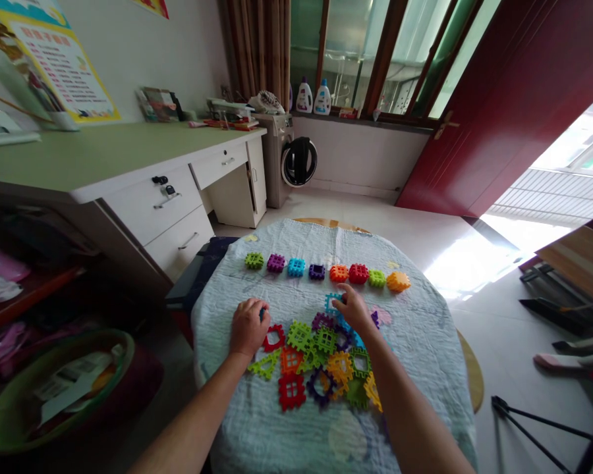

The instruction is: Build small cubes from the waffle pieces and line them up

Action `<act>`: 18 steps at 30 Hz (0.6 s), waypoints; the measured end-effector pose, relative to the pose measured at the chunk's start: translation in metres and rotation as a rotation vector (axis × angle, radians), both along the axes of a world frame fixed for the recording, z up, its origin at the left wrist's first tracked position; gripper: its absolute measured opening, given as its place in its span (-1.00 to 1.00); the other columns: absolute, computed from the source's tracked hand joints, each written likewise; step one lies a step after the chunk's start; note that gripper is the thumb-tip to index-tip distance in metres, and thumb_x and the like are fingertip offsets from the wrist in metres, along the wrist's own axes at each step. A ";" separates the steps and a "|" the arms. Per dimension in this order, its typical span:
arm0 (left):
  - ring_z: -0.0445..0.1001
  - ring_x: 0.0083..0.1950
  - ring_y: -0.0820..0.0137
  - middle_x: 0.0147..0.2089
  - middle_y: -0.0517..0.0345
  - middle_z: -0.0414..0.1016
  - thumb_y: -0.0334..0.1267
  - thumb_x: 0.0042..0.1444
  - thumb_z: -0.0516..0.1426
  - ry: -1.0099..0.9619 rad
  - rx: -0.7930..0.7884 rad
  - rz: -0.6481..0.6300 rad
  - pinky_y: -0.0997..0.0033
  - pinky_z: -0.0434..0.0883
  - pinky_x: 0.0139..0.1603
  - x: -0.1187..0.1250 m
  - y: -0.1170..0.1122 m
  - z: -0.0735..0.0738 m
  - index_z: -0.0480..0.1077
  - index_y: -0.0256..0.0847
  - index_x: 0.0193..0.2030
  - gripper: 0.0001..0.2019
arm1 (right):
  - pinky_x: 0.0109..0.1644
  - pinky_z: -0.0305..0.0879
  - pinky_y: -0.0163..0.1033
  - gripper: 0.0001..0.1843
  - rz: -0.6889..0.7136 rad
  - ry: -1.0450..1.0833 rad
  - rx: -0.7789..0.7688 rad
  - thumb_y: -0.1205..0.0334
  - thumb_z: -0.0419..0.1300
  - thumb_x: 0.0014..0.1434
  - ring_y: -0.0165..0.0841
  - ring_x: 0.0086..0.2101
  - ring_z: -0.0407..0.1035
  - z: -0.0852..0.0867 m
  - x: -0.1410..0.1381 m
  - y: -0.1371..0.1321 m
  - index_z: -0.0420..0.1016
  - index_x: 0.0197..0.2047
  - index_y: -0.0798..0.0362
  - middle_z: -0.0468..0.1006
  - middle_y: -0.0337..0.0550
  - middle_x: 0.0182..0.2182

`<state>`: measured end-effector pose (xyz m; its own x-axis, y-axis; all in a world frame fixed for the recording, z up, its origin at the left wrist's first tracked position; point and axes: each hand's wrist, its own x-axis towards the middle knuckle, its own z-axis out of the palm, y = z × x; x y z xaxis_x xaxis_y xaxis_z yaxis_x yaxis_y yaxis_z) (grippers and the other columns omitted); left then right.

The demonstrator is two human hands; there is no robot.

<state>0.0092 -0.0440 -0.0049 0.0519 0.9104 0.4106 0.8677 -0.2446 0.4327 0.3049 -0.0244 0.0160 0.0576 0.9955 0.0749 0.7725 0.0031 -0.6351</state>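
Note:
My left hand [248, 328] rests at the left of a pile, its fingers curled round a dark blue piece [263, 314] that is mostly hidden. Farther right, my right hand [354, 307] has thumb and finger at the edge of a light blue square interlocking piece [331, 301]. Between my forearms lie several flat toothed plastic pieces, among them a red window square [292, 392], a green triangle [265, 365] and a purple ring-holed square [321, 386]. Behind them runs a row of small assembled blocks, with a green one [254, 261] at the left end and a yellow-orange one [398, 282] at the right.
A pale blue cloth [257, 428] covers the round table. At left stand a green-topped desk [143, 148] and a basket [123, 342]. Farther back are a washing machine [275, 158] with its door ajar and a red door [479, 131]. A black stand [518, 421] is at right.

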 end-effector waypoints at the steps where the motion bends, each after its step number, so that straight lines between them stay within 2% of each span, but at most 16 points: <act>1: 0.41 -0.11 0.18 -0.21 0.02 0.50 -0.35 0.10 0.05 -0.003 0.001 0.001 0.17 0.33 0.02 0.000 0.000 0.000 0.41 -0.16 -0.33 -0.89 | -0.15 0.28 -0.21 -0.49 0.000 -0.033 0.030 0.21 0.15 0.11 -0.27 -0.28 0.40 -0.002 -0.004 0.001 0.41 0.15 0.11 0.56 -0.09 -0.27; 4: 0.41 -0.11 0.18 -0.22 0.03 0.50 -0.36 0.10 0.05 -0.003 0.004 0.000 0.17 0.34 0.01 0.001 -0.001 0.000 0.41 -0.16 -0.34 -0.89 | 0.02 0.25 -0.13 -0.50 -0.019 -0.202 0.133 0.27 0.19 0.06 -0.16 -0.08 0.36 -0.002 -0.004 0.002 0.42 0.11 0.10 0.50 0.05 -0.07; 7: 0.41 -0.11 0.18 -0.22 0.02 0.50 -0.36 0.09 0.06 -0.004 0.003 -0.003 0.17 0.34 0.01 0.001 -0.001 0.000 0.41 -0.16 -0.33 -0.89 | 0.03 0.23 -0.10 -0.57 -0.081 -0.300 0.182 0.22 0.20 0.09 -0.13 -0.05 0.32 0.005 0.012 -0.003 0.44 0.06 0.07 0.47 0.06 -0.05; 10: 0.40 -0.10 0.18 -0.22 0.02 0.50 -0.37 0.09 0.06 -0.011 0.001 -0.007 0.17 0.34 0.01 0.000 -0.001 0.001 0.41 -0.17 -0.33 -0.89 | -0.09 0.23 -0.17 -0.79 -0.013 -0.329 0.078 0.19 0.16 0.14 -0.22 -0.20 0.36 0.012 0.028 -0.016 0.49 -0.16 0.04 0.50 -0.05 -0.24; 12: 0.40 -0.10 0.17 -0.22 0.02 0.50 -0.37 0.09 0.05 -0.010 0.004 -0.009 0.17 0.34 0.01 0.000 -0.001 0.001 0.41 -0.16 -0.33 -0.89 | -0.16 0.20 -0.19 -0.83 0.068 -0.392 -0.019 0.14 0.19 0.11 -0.24 -0.27 0.36 0.014 0.031 -0.027 0.49 -0.27 0.04 0.49 -0.09 -0.32; 15: 0.40 -0.11 0.17 -0.23 0.02 0.50 -0.36 0.09 0.05 -0.002 0.006 -0.013 0.17 0.33 0.01 0.000 -0.001 0.002 0.40 -0.16 -0.34 -0.89 | -0.13 0.20 -0.16 -0.74 0.107 -0.474 -0.063 0.09 0.25 0.06 -0.20 -0.22 0.36 0.014 0.027 -0.040 0.50 -0.23 0.07 0.50 0.00 -0.23; 18: 0.40 -0.11 0.16 -0.23 0.01 0.50 -0.35 0.10 0.05 0.003 -0.001 -0.015 0.16 0.33 0.02 0.000 -0.002 0.004 0.40 -0.16 -0.34 -0.89 | -0.09 0.21 -0.15 -0.74 0.116 -0.474 -0.075 0.16 0.26 0.04 -0.17 -0.17 0.36 0.014 0.020 -0.046 0.51 -0.19 0.07 0.49 0.05 -0.15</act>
